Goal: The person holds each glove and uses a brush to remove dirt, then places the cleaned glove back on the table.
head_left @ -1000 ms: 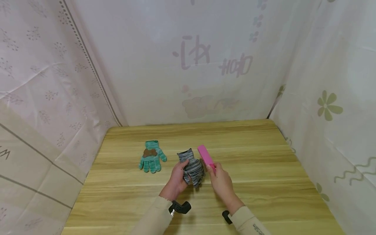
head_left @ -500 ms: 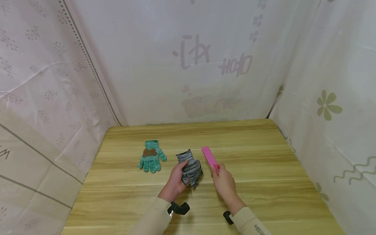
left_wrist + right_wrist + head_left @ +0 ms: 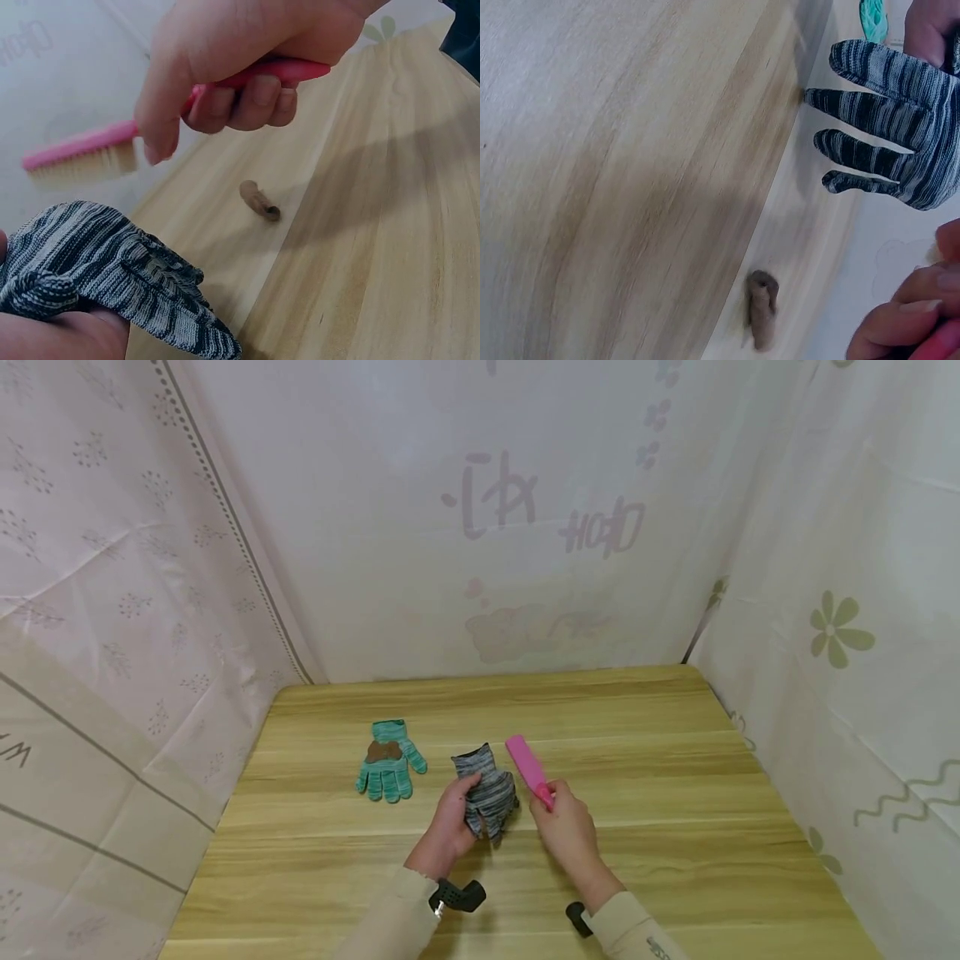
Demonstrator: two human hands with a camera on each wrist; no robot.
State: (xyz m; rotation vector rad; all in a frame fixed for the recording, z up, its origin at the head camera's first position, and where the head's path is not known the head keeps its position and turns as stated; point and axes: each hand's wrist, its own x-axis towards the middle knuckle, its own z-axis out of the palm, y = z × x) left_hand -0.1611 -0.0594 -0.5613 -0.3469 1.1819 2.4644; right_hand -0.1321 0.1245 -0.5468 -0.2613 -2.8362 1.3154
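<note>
My left hand (image 3: 448,827) holds a grey-and-black striped knit glove (image 3: 491,793), its thumb over the glove near the cuff. The glove's fingers hang down and apart in the right wrist view. My right hand (image 3: 568,827) grips the handle of a pink brush (image 3: 527,764). Pale bristles (image 3: 90,165) face down in the left wrist view, a little above and apart from the glove. A small brown rolled piece (image 3: 260,201) appears beyond the glove in both wrist views; whether it touches the table cannot be told.
A green knit glove (image 3: 388,781) with a brown patch (image 3: 383,751) lies flat on the wooden table (image 3: 637,735), left of my hands. Printed cloth curtains (image 3: 360,527) hang behind the table and on both sides.
The brush first swings right, away from the striped glove, then comes back left towards it. My left hand and the striped glove shift only slightly. The green glove stays put.
</note>
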